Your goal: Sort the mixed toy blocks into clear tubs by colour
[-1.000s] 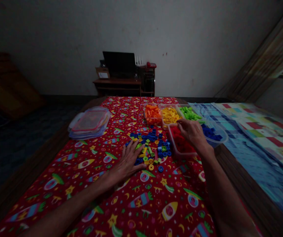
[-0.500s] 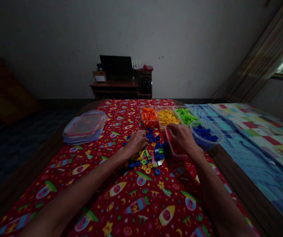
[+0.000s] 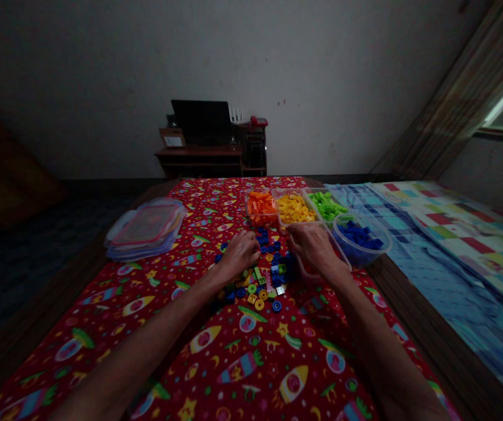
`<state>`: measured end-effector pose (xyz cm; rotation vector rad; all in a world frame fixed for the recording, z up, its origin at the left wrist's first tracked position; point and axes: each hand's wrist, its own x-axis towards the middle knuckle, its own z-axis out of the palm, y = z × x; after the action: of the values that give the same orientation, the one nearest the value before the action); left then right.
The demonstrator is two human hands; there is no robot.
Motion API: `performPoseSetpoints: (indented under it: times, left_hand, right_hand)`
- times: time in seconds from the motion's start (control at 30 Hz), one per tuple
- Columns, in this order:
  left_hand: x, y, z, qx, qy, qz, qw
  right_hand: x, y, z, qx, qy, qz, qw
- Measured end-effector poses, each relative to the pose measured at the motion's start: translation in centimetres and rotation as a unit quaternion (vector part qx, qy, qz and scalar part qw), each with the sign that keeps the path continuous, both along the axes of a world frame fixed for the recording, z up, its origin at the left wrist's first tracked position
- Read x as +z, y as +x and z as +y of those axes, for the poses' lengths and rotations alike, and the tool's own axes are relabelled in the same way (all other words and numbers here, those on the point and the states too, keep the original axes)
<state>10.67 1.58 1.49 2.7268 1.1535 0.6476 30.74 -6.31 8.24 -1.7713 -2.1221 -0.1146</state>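
Head view: mixed brick pile (image 3: 269,281), mostly blue with some green, yellow and pink, lies on red rocket-print tablecloth (image 3: 242,351); use pile as landmark. Left hand (image 3: 241,255) palm-down over pile's left part, fingers curled inward, can't tell if they grip a brick. Right hand (image 3: 315,244) just right of pile, over a clear plastic tub (image 3: 342,253), fingers bent downward with tips hidden; can't tell if anything is pinched. Hand hides most of that tub's contents. Yellow wheel piece (image 3: 259,305) and blue wheel piece (image 3: 276,306) at pile's near edge. Beyond pile, sorted by colour in clear containers: orange bricks (image 3: 262,203), then yellow bricks (image 3: 295,207), then lime-green bricks (image 3: 326,204) farthest right. Blue bricks (image 3: 360,234) in round bowl (image 3: 370,257), right of pile past right hand. Stacked container lids (image 3: 146,228) well left of pile. Far beyond pile, desk (image 3: 198,153) with black monitor (image 3: 201,121) and red telephone (image 3: 259,121). Patchwork quilt (image 3: 465,216) far right of pile.
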Motion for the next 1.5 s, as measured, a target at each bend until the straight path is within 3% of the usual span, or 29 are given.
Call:
performPoseSetpoints:
  times: [0.1, 0.17, 0.23, 0.33, 0.47, 0.6, 0.7, 0.8, 0.93, 1.03, 1.2, 1.37, 1.5]
  left_hand:
    - [0.6, -0.3, 0.1, 0.031, -0.111, -0.113, 0.987]
    - [1.4, -0.6, -0.4, 0.042, -0.209, -0.187, 0.959]
    - [2.2, -0.7, -1.3, 0.024, -0.29, -0.242, 0.926]
    - [3.1, -0.6, -2.6, -0.007, -0.343, -0.277, 0.898]
    - [3.2, -0.9, -2.5, 0.006, -0.298, -0.261, 0.918]
    - [2.6, -3.0, -0.6, 0.061, -0.145, -0.197, 0.968]
    - [1.8, -5.4, 1.1, 0.1, -0.072, -0.141, 0.982]
    - [0.3, -6.9, 2.4, 0.109, -0.074, -0.093, 0.987]
    - [-1.8, -7.2, 2.7, 0.047, -0.117, -0.039, 0.991]
    - [-2.4, -7.1, 1.7, -0.027, -0.133, -0.017, 0.991]
    - [-1.1, -8.5, -1.9, -0.141, -0.143, 0.036, 0.979]
    - [-0.7, -10.6, -5.6, -0.136, -0.129, 0.049, 0.981]
    - [-1.0, -12.0, -6.8, -0.135, -0.129, 0.029, 0.982]
  right_hand:
    - [-1.1, -0.3, 0.2, 0.061, 0.0, 0.019, 0.998]
    - [-1.6, -1.0, 0.2, 0.118, -0.007, 0.043, 0.992]
    - [-2.0, -2.0, 0.2, 0.16, -0.014, 0.061, 0.985]
    - [-2.0, -3.3, 0.3, 0.176, -0.011, 0.072, 0.982]
    - [-1.3, -2.8, 0.4, 0.142, 0.008, 0.068, 0.988]
    - [-0.1, 0.4, 0.4, 0.071, 0.014, 0.04, 0.997]
    - [0.5, 3.1, 0.3, 0.004, 0.004, 0.015, 1.0]
    - [0.7, 4.3, 0.2, -0.045, 0.03, 0.009, 0.999]
    - [0.7, 3.3, 0.0, -0.02, 0.064, 0.019, 0.998]
    - [0.6, 1.4, -0.2, 0.03, 0.035, 0.014, 0.999]
    - [0.3, -1.1, -0.6, 0.071, -0.036, -0.017, 0.997]
    - [-0.3, -2.1, -0.5, 0.08, -0.088, -0.059, 0.991]
    - [-0.9, -2.4, -0.6, 0.107, -0.134, -0.075, 0.982]
